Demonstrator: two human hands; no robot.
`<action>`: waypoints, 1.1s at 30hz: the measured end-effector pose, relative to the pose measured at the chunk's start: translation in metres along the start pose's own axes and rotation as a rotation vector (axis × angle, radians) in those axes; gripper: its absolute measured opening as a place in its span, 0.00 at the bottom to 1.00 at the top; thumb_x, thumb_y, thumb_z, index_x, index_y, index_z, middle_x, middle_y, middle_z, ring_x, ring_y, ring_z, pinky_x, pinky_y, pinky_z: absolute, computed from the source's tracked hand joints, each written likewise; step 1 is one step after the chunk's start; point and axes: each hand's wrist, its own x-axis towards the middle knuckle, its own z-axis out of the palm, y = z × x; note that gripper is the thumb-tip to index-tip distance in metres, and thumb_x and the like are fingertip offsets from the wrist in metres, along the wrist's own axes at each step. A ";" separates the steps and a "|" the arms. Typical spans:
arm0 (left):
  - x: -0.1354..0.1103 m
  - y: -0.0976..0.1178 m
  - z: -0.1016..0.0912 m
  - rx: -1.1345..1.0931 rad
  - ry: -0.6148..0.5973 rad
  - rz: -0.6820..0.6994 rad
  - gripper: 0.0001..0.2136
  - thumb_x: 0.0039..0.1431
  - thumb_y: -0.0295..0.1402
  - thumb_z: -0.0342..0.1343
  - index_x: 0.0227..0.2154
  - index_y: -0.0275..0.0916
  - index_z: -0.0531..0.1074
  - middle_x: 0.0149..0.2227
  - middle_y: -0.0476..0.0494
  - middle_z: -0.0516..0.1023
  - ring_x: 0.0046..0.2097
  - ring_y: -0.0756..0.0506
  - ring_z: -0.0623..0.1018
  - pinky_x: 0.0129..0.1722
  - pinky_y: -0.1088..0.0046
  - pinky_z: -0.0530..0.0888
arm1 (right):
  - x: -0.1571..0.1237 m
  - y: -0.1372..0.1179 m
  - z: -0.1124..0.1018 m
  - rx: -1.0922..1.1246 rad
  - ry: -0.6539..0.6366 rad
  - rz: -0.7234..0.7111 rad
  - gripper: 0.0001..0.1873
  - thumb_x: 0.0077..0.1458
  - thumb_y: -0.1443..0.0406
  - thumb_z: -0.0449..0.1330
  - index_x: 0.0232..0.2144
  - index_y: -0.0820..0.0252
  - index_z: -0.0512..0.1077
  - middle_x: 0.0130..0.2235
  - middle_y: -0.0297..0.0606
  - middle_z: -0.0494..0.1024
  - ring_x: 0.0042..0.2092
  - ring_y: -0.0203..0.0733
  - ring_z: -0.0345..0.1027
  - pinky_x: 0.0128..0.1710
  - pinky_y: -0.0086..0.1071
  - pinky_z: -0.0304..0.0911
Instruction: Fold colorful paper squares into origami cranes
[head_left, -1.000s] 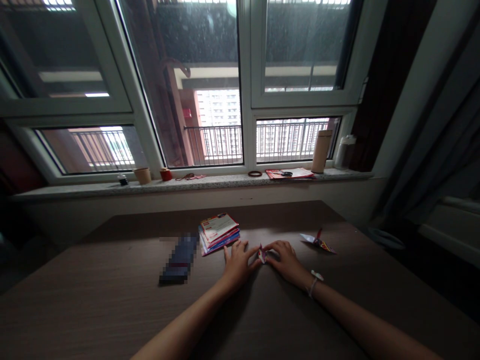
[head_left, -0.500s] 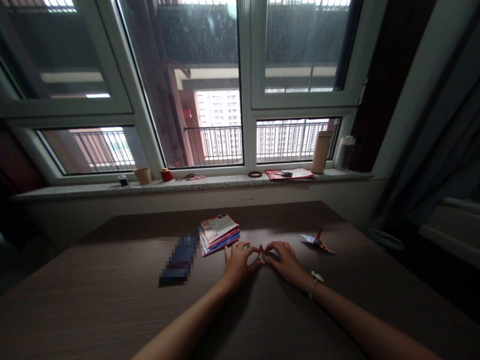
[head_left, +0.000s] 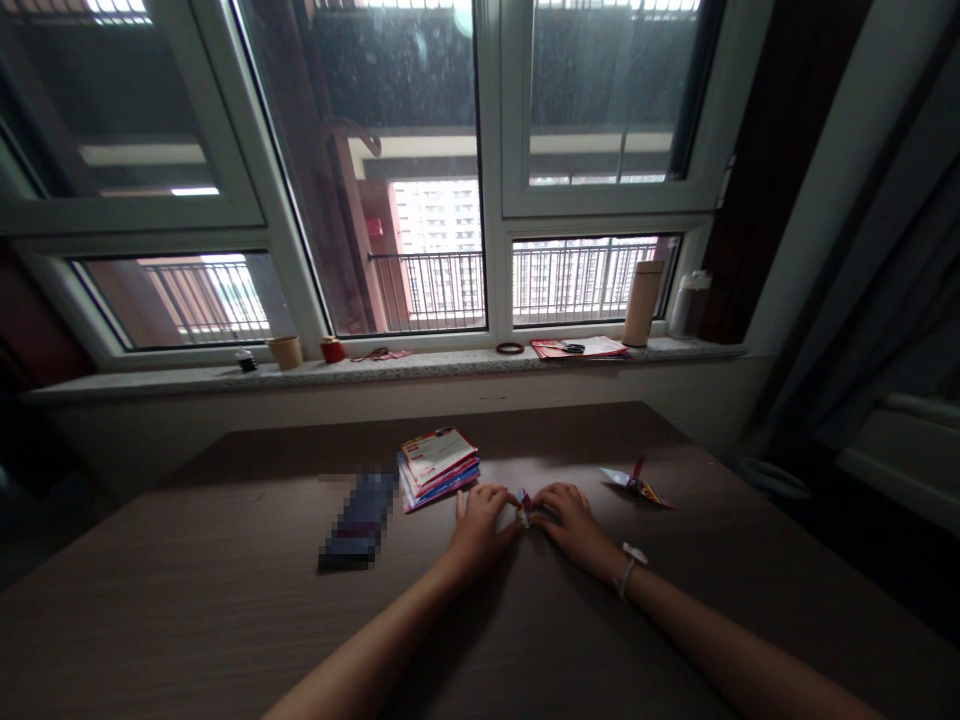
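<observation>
Both your forearms come in from the lower edge and converge over the table (head_left: pixel 225 590), your left hand (head_left: pixel 480 525) angled inward to the right and your right hand (head_left: pixel 568 515) angled inward to the left, so that the two nearly mirror each other. Your wrists sit low, with the fingers bent and the thumbs on the side nearer you; a pale bracelet (head_left: pixel 628 570) circles your right wrist. Each hand grips the small folded paper (head_left: pixel 524 509) between thumb and fingertips, one from either side. That paper is at the middle of the table, just right of the paper stack (head_left: pixel 439 468) and well left of the folded paper bird (head_left: pixel 636 484). Its long axis runs roughly away from you, between your hands, with a narrow tip at the far end pointing toward the window (head_left: pixel 493 200). Your fingers cover its sides, so you cannot tell its full outline.
</observation>
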 end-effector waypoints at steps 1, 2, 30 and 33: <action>0.000 0.000 -0.001 -0.003 -0.001 0.002 0.10 0.57 0.35 0.58 0.43 0.47 0.73 0.54 0.44 0.71 0.58 0.38 0.65 0.60 0.39 0.51 | 0.000 0.000 0.000 0.000 -0.001 0.001 0.07 0.57 0.62 0.59 0.38 0.52 0.75 0.43 0.37 0.74 0.50 0.46 0.62 0.54 0.41 0.52; 0.000 0.000 -0.001 -0.004 -0.002 0.004 0.09 0.57 0.35 0.58 0.41 0.47 0.73 0.54 0.44 0.71 0.58 0.38 0.65 0.60 0.39 0.51 | 0.000 0.000 0.000 0.001 -0.002 0.003 0.07 0.57 0.62 0.59 0.38 0.52 0.75 0.43 0.36 0.74 0.50 0.46 0.62 0.54 0.41 0.52; -0.001 -0.001 -0.003 -0.018 0.049 0.028 0.06 0.55 0.34 0.62 0.36 0.49 0.78 0.53 0.46 0.72 0.57 0.39 0.67 0.61 0.46 0.54 | 0.003 -0.006 -0.015 -0.011 -0.111 -0.093 0.12 0.56 0.67 0.57 0.35 0.44 0.78 0.46 0.30 0.80 0.60 0.49 0.57 0.62 0.59 0.28; -0.001 -0.002 -0.002 -0.023 0.048 0.041 0.05 0.55 0.33 0.62 0.35 0.48 0.78 0.52 0.46 0.72 0.57 0.39 0.67 0.60 0.45 0.54 | 0.004 -0.006 -0.016 -0.011 -0.136 -0.064 0.12 0.56 0.66 0.56 0.35 0.44 0.78 0.46 0.29 0.80 0.61 0.49 0.57 0.62 0.59 0.27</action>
